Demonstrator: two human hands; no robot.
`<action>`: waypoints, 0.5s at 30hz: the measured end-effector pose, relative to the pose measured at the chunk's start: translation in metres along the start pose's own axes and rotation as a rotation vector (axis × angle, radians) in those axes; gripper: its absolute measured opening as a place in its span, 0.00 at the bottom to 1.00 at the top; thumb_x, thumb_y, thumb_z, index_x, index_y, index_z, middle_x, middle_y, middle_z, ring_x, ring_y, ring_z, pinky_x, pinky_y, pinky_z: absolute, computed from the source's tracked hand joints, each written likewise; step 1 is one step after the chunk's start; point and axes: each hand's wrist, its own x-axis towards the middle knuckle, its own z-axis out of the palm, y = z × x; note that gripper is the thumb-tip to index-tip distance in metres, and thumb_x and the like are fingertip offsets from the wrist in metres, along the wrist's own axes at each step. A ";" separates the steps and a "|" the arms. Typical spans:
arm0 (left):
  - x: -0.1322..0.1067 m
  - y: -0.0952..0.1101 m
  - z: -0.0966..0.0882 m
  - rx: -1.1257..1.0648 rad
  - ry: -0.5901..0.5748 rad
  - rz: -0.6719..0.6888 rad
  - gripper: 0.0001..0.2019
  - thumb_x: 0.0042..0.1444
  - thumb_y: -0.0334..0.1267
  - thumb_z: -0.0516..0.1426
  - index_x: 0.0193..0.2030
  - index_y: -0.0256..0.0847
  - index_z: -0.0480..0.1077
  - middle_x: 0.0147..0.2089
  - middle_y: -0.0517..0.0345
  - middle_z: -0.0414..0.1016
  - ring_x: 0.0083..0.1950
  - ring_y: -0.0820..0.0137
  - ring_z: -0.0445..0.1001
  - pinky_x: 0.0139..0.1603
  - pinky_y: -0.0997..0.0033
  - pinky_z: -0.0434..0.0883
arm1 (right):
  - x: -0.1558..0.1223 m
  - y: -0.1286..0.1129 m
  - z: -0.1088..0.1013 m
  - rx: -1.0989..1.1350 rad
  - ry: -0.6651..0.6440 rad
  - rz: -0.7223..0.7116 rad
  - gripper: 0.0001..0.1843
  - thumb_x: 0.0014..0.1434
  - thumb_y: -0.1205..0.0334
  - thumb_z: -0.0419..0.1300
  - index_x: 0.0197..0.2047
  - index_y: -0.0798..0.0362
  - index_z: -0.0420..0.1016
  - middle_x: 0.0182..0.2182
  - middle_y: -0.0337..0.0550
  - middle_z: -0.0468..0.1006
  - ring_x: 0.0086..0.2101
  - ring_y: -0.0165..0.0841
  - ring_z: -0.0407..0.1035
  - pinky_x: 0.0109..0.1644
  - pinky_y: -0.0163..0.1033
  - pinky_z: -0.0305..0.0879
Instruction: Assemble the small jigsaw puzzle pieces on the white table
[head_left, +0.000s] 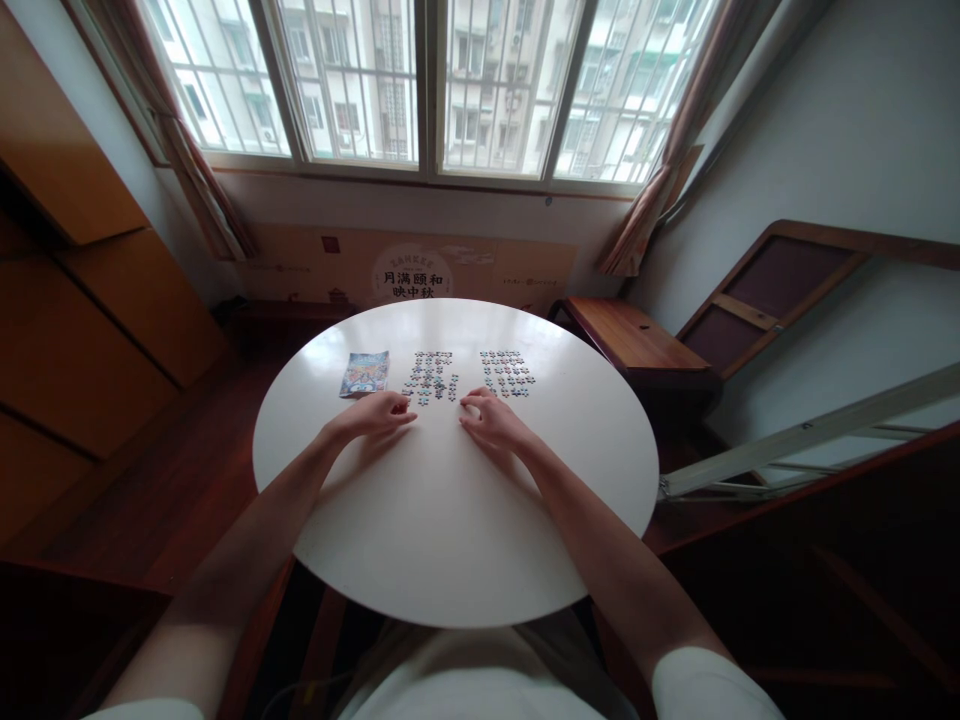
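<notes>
Loose jigsaw pieces lie on the white round table (435, 530) in two groups, a left group (429, 372) and a right group (508, 372). My left hand (375, 412) rests at the near left edge of the left group, fingers curled in; anything between them is too small to make out. Just right of that group's near end is my right hand (493, 417), its thumb and fingers bent toward each other. Whether a piece sits at those fingertips is unclear. A colourful picture sheet or packet (365, 374) lies flat beyond my left hand.
A wooden bench or low table (637, 340) stands past the table's far right side. Wooden cabinets (97, 330) line the left. Under the barred window (360, 90) is a printed panel (315, 265). A pale metal frame (810, 440) runs along the right.
</notes>
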 end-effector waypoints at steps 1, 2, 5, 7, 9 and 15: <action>0.000 0.000 0.000 -0.002 0.005 0.002 0.21 0.53 0.54 0.54 0.22 0.41 0.54 0.20 0.63 0.58 0.22 0.74 0.56 0.24 0.73 0.51 | 0.000 0.000 0.000 0.000 0.002 -0.002 0.18 0.59 0.60 0.60 0.52 0.53 0.75 0.54 0.51 0.68 0.42 0.35 0.70 0.50 0.40 0.64; 0.000 0.000 0.000 -0.005 0.009 0.004 0.21 0.53 0.54 0.54 0.22 0.41 0.54 0.20 0.63 0.58 0.22 0.74 0.56 0.24 0.73 0.51 | 0.000 0.000 0.000 0.002 0.003 -0.003 0.18 0.58 0.60 0.61 0.52 0.53 0.76 0.54 0.51 0.68 0.42 0.35 0.70 0.50 0.40 0.64; 0.000 -0.001 0.001 -0.004 0.013 0.004 0.21 0.53 0.54 0.54 0.21 0.41 0.54 0.20 0.63 0.58 0.22 0.74 0.56 0.24 0.72 0.51 | 0.000 0.000 0.000 0.008 0.001 0.004 0.18 0.58 0.61 0.61 0.52 0.53 0.76 0.54 0.51 0.68 0.39 0.33 0.70 0.49 0.40 0.65; 0.000 -0.002 0.001 0.001 0.008 0.000 0.21 0.53 0.55 0.54 0.22 0.41 0.54 0.20 0.63 0.58 0.22 0.74 0.56 0.24 0.72 0.51 | 0.000 -0.001 0.000 0.012 -0.001 0.007 0.18 0.58 0.61 0.61 0.52 0.53 0.75 0.54 0.51 0.68 0.38 0.33 0.70 0.49 0.40 0.65; 0.000 -0.002 0.000 0.006 0.005 0.000 0.21 0.53 0.55 0.54 0.22 0.41 0.54 0.20 0.64 0.58 0.22 0.74 0.56 0.24 0.72 0.51 | 0.000 -0.002 0.000 0.014 -0.004 0.012 0.18 0.58 0.61 0.61 0.52 0.53 0.75 0.54 0.51 0.68 0.37 0.32 0.70 0.48 0.40 0.65; 0.000 -0.003 0.000 -0.008 0.005 0.001 0.21 0.52 0.54 0.55 0.22 0.41 0.54 0.20 0.63 0.58 0.22 0.74 0.56 0.24 0.72 0.50 | 0.000 -0.003 -0.001 0.009 0.000 0.007 0.18 0.58 0.62 0.60 0.52 0.54 0.75 0.54 0.51 0.68 0.39 0.33 0.70 0.49 0.40 0.65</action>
